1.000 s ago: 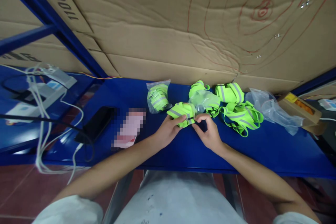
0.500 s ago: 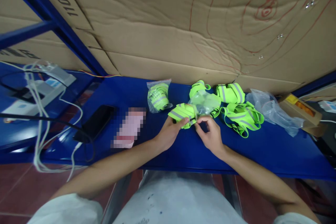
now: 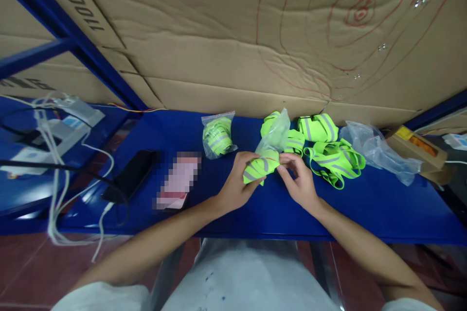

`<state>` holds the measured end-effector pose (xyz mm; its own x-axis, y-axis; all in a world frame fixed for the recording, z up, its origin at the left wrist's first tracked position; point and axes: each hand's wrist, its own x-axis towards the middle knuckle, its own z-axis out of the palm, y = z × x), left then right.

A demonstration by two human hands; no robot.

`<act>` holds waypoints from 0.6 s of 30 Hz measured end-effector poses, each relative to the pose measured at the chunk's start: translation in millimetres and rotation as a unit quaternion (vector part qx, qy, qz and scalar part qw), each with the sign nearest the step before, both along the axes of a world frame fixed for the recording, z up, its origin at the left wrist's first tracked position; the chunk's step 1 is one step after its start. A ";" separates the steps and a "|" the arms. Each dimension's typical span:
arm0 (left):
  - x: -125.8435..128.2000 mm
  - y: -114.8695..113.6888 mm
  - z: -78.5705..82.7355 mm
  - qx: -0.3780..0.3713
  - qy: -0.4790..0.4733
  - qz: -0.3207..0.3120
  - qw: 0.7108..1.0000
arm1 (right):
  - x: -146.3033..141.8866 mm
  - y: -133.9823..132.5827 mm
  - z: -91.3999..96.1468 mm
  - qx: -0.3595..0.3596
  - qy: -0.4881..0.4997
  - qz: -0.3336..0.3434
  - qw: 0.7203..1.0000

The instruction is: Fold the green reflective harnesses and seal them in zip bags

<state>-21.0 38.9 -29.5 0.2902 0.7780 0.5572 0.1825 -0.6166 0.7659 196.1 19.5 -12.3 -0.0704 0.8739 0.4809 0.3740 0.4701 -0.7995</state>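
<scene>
My left hand is closed round a folded neon-green reflective strap with a grey stripe, held above the table. A clear plastic bag stands up from the far end of this bundle, and its mouth with a thin red line lies over part of the strap. My right hand pinches the bag's edge with thumb and forefinger at the bundle's right side. How deep the strap sits in the bag I cannot tell. Just behind lie more folded straps, partly hidden by the bag.
A bagged strap lies at the back left. Rolled straps and a loose strap are to the right, beside another plastic bag and a cardboard box. Two phones, a black one and a blurred pink one, and white cables occupy the left.
The plastic bag has swung upright from behind the bundle, and its mouth now overlaps the strap. My left hand has turned the bundle and moved slightly right; my right hand has shifted slightly right too.
</scene>
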 end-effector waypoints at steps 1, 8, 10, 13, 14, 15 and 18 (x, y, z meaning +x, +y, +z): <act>-0.8 -0.1 1.7 0.015 0.004 -0.006 1.000 | 0.9 -0.4 0.6 0.025 -0.013 -0.015 0.999; -4.0 7.9 2.5 0.041 0.003 -0.039 0.998 | 0.0 -1.5 4.1 0.053 -0.081 -0.030 0.995; -4.5 8.2 2.2 0.037 0.000 -0.052 0.998 | -0.7 -2.1 4.3 0.053 -0.084 -0.038 0.994; -3.1 5.7 2.4 0.036 0.004 -0.056 0.998 | -0.9 -2.6 4.0 0.064 -0.103 -0.051 0.991; -2.0 4.3 2.3 0.037 0.008 -0.050 0.998 | -0.5 -2.6 4.0 0.071 -0.118 -0.052 0.989; -0.8 3.0 2.1 0.038 0.012 -0.043 0.998 | 0.1 -2.5 4.2 0.078 -0.134 -0.052 0.987; 2.4 1.2 -0.3 0.046 0.022 -0.020 0.998 | 1.1 -3.9 5.1 0.098 -0.153 -0.055 0.982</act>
<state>-18.6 40.1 -29.8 0.3447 0.7112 0.6127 0.1886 -0.6918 0.6970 197.2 15.6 -7.2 -0.1477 0.7774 0.6114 0.6391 0.5468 -0.5409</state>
